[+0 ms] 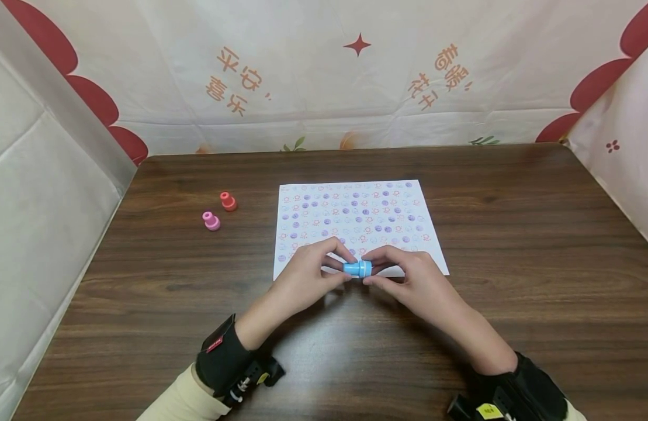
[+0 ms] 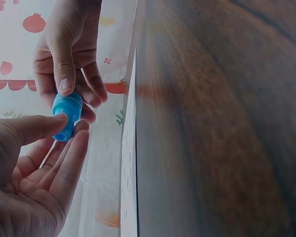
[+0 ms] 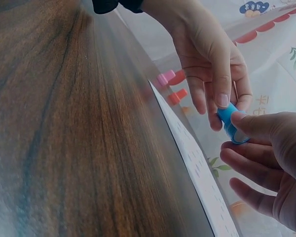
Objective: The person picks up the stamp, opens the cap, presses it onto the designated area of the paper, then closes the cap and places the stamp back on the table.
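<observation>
Above the near edge of the paper, a small blue stamp [image 1: 358, 269] lies sideways between both hands. My left hand [image 1: 309, 276] pinches its narrow handle end between thumb and fingers. The wider end, which looks like a cap, is pinched by my right hand [image 1: 422, 285]. In the left wrist view the blue stamp [image 2: 68, 109] shows a hollow handle end. The white paper sheet [image 1: 434, 257] bears rows of small purple, blue and red prints, partly hidden behind the hands.
A red stamp [image 1: 228, 202] and a pink stamp [image 1: 211, 221] stand on the brown wooden table [image 1: 160, 280], left of the paper. A printed white cloth [image 1: 313, 70] hangs behind the table and along its sides.
</observation>
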`<state>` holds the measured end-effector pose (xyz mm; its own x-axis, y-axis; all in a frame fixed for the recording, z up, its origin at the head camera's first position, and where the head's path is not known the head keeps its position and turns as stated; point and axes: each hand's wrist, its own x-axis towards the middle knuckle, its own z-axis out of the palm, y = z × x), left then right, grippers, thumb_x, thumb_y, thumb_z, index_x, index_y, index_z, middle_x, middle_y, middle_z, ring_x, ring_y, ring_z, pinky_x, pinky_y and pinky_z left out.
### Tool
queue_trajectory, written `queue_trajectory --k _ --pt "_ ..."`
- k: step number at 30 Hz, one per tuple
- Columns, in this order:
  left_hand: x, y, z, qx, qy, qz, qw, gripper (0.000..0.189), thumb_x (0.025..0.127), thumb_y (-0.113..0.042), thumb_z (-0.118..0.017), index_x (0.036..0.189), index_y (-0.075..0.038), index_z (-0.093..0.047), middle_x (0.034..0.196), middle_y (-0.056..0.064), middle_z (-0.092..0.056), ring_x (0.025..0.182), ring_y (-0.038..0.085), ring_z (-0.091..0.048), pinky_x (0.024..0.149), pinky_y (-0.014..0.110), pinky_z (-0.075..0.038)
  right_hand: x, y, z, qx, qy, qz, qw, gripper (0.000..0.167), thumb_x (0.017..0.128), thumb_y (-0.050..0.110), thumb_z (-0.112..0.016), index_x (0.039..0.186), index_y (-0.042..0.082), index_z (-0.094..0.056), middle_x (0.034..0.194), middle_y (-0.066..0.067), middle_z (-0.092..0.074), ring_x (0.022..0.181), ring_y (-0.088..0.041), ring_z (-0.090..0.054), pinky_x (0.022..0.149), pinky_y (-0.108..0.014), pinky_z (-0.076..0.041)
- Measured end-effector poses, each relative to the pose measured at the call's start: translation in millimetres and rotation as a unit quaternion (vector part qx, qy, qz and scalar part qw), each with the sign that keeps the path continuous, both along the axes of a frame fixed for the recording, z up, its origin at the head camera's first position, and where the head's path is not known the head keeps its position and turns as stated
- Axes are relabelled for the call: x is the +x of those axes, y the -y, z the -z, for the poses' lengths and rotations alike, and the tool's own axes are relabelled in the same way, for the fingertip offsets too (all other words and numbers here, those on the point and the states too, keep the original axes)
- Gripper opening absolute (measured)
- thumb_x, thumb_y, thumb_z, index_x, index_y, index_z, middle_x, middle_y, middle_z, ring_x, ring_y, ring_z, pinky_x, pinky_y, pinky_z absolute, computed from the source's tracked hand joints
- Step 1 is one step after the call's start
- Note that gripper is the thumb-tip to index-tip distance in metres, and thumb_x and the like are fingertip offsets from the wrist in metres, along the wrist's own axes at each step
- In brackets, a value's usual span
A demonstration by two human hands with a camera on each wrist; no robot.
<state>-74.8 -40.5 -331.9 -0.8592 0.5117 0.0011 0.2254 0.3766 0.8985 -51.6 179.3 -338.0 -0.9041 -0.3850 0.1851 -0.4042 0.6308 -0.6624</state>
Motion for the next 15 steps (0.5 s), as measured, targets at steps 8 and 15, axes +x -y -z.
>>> queue_trajectory --k 8,15 --pt "0.2 -0.6 -0.9 -0.002 -0.002 0.000 1.0000 0.014 0.091 -0.004 -0.070 0.102 -0.011 -0.065 0.113 0.007 -0.071 0.098 0.017 -0.074 0.077 0.023 -0.058 0.3 -0.3 -0.5 0.004 -0.020 -0.004 0.9998 0.027 0.084 0.016 -0.080 0.110 0.015 -0.071 0.098 0.007 -0.077 0.089 -0.009 -0.073 0.075 -0.036 -0.060" --pt "0.2 -1.4 -1.1 -0.018 -0.011 -0.002 0.9998 0.012 0.091 -0.007 -0.072 0.101 -0.011 -0.068 0.112 0.006 -0.072 0.097 0.017 -0.074 0.079 0.024 -0.058 0.6 -1.4 0.3 0.008 -0.048 -0.004 0.9988 0.029 0.084 0.015 -0.080 0.112 0.012 -0.075 0.102 0.002 -0.078 0.088 -0.010 -0.074 0.072 -0.034 -0.060"
